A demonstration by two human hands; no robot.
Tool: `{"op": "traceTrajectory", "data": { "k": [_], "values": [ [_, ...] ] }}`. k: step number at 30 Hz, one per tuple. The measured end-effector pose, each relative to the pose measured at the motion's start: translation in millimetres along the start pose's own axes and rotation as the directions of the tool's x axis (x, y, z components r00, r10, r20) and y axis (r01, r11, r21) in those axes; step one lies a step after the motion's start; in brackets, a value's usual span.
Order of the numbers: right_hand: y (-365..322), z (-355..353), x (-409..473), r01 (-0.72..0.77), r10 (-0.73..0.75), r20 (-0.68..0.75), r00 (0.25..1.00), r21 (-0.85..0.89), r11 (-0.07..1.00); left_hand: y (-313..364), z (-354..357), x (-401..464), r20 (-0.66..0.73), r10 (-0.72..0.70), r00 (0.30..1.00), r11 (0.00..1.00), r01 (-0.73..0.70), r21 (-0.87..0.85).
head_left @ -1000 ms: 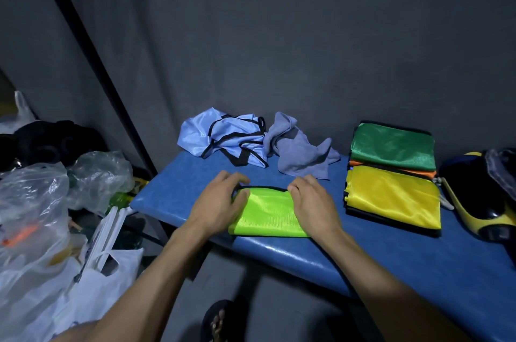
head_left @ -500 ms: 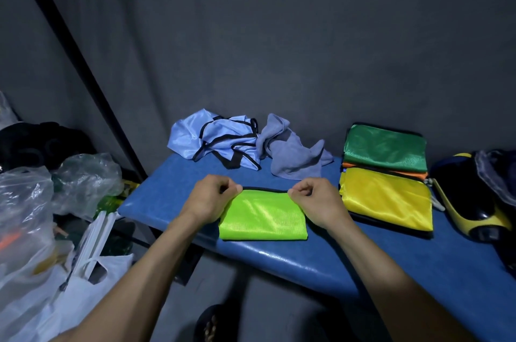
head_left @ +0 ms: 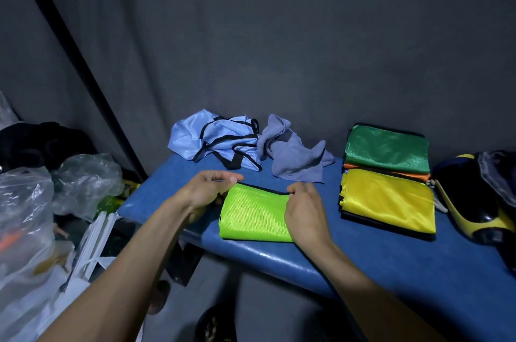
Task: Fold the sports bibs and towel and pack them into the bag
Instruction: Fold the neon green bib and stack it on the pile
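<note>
Over on the far left we've got a heap of plastic bags [head_left: 25, 202]. On the blue table [head_left: 391, 266], our left hand [head_left: 205, 191] has its fingers out straight and relaxed at the far-left corner of the folded lime bib [head_left: 254, 214], holding nothing. Behind it sit the crumpled light blue bib [head_left: 215, 143] and grey towel [head_left: 293, 157]. Our right hand [head_left: 305, 210] pinches the lime bib's far-right corner. Further right: green bib [head_left: 386, 149] and yellow bib [head_left: 388, 199], folded and stacked, then the yellow and black bag [head_left: 474, 196].
</note>
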State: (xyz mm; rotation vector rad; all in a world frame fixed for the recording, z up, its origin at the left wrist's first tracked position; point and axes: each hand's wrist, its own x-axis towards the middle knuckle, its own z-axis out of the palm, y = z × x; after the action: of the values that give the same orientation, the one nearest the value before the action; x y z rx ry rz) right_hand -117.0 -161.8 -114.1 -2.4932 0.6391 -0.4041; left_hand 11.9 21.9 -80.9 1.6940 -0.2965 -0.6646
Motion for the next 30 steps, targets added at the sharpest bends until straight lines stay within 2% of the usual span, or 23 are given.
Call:
{"op": "traceTrajectory", "data": {
  "k": [4, 7, 11, 15, 17, 19, 22, 23, 24, 25, 28, 30],
  "values": [
    [1.8, 2.3, -6.3, 0.031, -0.030, 0.008, 1.000, -0.074, 0.997, 6.8, -0.3, 2.2, 0.086, -0.014, 0.996, 1.000, 0.016, -0.018],
    [2.8, 3.4, -7.9, 0.044, -0.045, -0.008, 0.999, -0.074, 0.996, 10.5, 1.2, 2.5, 0.128, -0.005, 0.992, 0.996, -0.007, 0.093],
    [3.7, 3.4, -9.0, 0.039, -0.041, -0.025, 0.999, -0.053, 0.998, 7.5, -0.1, 1.9, 0.070, 0.118, 0.991, 0.952, -0.133, 0.277],
    [3.6, 3.8, -9.3, 0.046, -0.048, -0.036, 0.998, -0.055, 0.997, 7.5, -22.7, -5.2, 0.054, 0.146, 0.988, 0.941, -0.156, 0.301],
    [3.1, 4.9, -9.1, 0.041, -0.043, -0.038, 0.998, -0.050, 0.998, 7.8, -39.6, -9.1, 0.121, 0.149, 0.981, 0.888, -0.187, 0.420],
    [3.8, 6.2, -8.5, 0.043, -0.046, -0.048, 0.998, -0.046, 0.998, 7.3, -46.6, -13.9, 0.198, 0.141, 0.970, 0.794, -0.230, 0.562],
    [4.5, 8.1, -7.9, 0.037, -0.039, -0.059, 0.998, -0.035, 0.999, 6.7, -37.3, -18.1, 0.152, 0.229, 0.961, 0.586, -0.261, 0.767],
    [4.4, 8.4, -7.9, 0.035, -0.037, -0.062, 0.997, -0.030, 0.999, 8.5, -32.1, -19.4, 0.124, 0.269, 0.955, 0.566, -0.261, 0.782],
    [4.7, 8.7, -8.0, 0.035, -0.037, -0.066, 0.997, -0.024, 0.999, 9.9, -26.7, -20.7, 0.105, 0.287, 0.952, 0.591, -0.262, 0.763],
    [5.0, 8.8, -8.1, 0.037, -0.038, -0.074, 0.997, -0.016, 0.999, 11.6, -21.6, -22.8, 0.095, 0.278, 0.956, 0.658, -0.261, 0.707],
    [6.8, 10.6, -8.8, 0.043, -0.041, -0.099, 0.994, 0.021, 0.999, 20.7, -6.4, -29.7, 0.084, 0.194, 0.977, 0.899, -0.212, 0.384],
    [7.6, 11.6, -9.5, 0.048, -0.044, -0.105, 0.993, 0.037, 0.998, 22.4, 0.9, -31.4, 0.077, 0.126, 0.989, 0.967, -0.140, 0.215]
  ]
}}
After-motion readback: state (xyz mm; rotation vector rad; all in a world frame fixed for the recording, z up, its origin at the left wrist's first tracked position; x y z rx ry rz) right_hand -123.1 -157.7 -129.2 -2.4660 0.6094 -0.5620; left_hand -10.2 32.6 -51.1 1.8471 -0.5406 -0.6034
